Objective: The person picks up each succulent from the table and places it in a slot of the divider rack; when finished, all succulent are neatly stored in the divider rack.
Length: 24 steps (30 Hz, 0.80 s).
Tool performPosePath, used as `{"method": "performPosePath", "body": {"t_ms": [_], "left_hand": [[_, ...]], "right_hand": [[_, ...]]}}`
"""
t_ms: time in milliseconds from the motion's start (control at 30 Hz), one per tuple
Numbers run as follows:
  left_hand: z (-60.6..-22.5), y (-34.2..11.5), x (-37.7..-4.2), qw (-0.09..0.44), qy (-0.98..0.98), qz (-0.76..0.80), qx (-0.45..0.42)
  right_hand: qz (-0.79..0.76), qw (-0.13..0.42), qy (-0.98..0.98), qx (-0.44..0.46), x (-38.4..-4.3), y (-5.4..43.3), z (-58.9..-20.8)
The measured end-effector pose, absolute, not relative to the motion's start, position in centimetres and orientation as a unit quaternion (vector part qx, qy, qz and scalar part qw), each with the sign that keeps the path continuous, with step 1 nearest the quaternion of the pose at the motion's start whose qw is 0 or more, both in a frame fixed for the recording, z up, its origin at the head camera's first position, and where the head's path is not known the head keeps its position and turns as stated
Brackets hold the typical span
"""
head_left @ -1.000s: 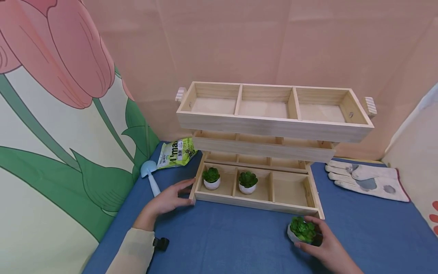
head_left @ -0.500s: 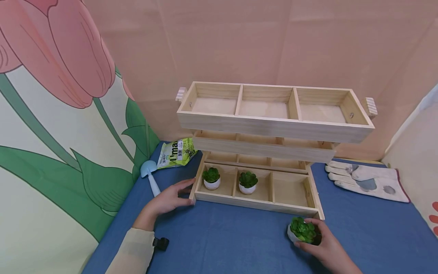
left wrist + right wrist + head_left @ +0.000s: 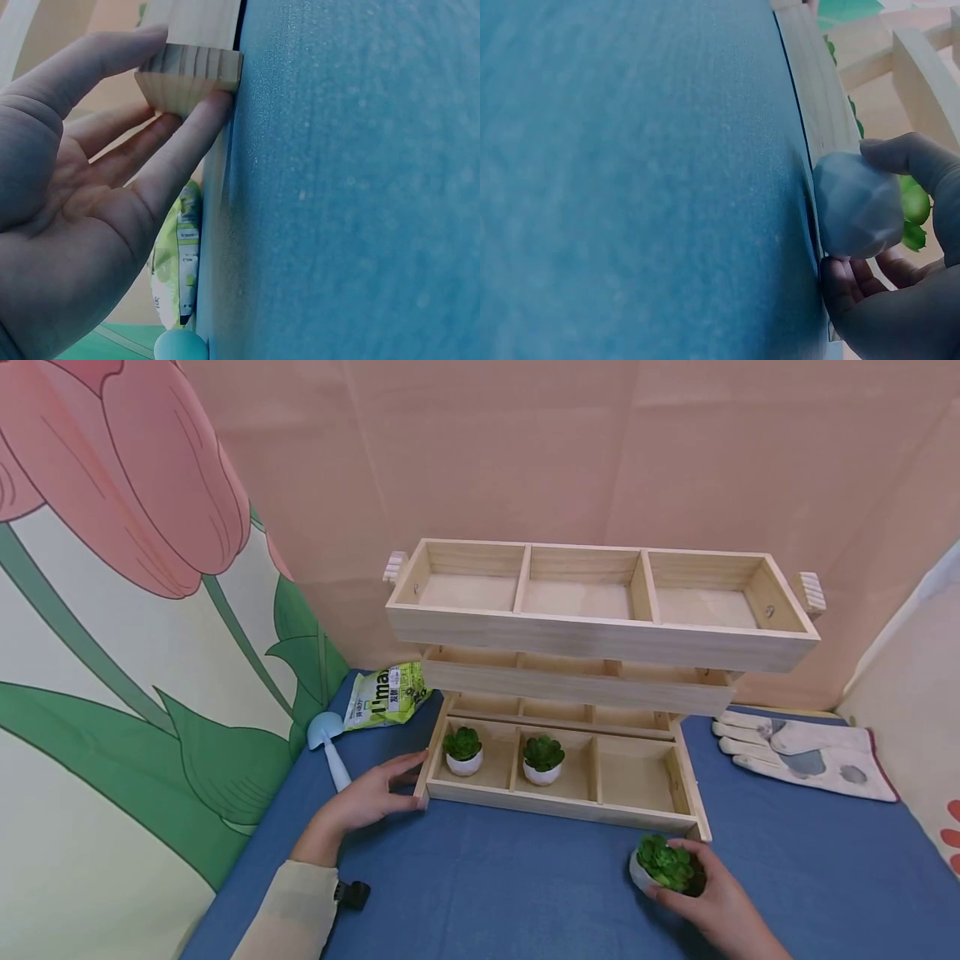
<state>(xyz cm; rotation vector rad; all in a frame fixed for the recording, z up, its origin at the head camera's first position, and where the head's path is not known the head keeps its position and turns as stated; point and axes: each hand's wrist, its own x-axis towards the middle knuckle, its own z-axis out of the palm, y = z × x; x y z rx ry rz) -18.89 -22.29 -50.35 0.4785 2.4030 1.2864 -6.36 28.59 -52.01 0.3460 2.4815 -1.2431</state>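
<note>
A tiered wooden planter stand (image 3: 600, 639) stands on the blue cloth. Two small potted succulents, one on the left (image 3: 462, 750) and one in the middle (image 3: 543, 759), sit in separate compartments of its lowest tray (image 3: 562, 808). My left hand (image 3: 367, 797) grips the front left end of that tray, thumb and fingers on opposite sides of the wood (image 3: 191, 67) in the left wrist view. Off the tray's front right corner, my right hand (image 3: 712, 897) holds a third succulent (image 3: 663, 862) by its white faceted pot (image 3: 859, 206), thumb and fingers around it.
A light blue trowel (image 3: 331, 745) and a green-and-white bag (image 3: 386, 696) lie left of the stand. White gloves (image 3: 806, 756) lie to its right. Pink cloth (image 3: 525, 452) hangs behind, and a tulip-printed cloth (image 3: 135, 652) hangs at the left.
</note>
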Motion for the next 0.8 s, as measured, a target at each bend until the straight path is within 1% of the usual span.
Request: {"method": "performPosePath", "body": {"t_ms": [333, 800], "left_hand": [[-50.4, -22.4, -18.9, 0.185, 0.853, 0.457, 0.170], [-50.4, -22.5, -19.0, 0.191, 0.852, 0.457, 0.170]], "right_hand": [[-0.411, 0.170, 0.887, 0.123, -6.2, 28.5, -51.4], [-0.420, 0.172, 0.883, 0.120, -6.5, 28.4, -50.2]]}}
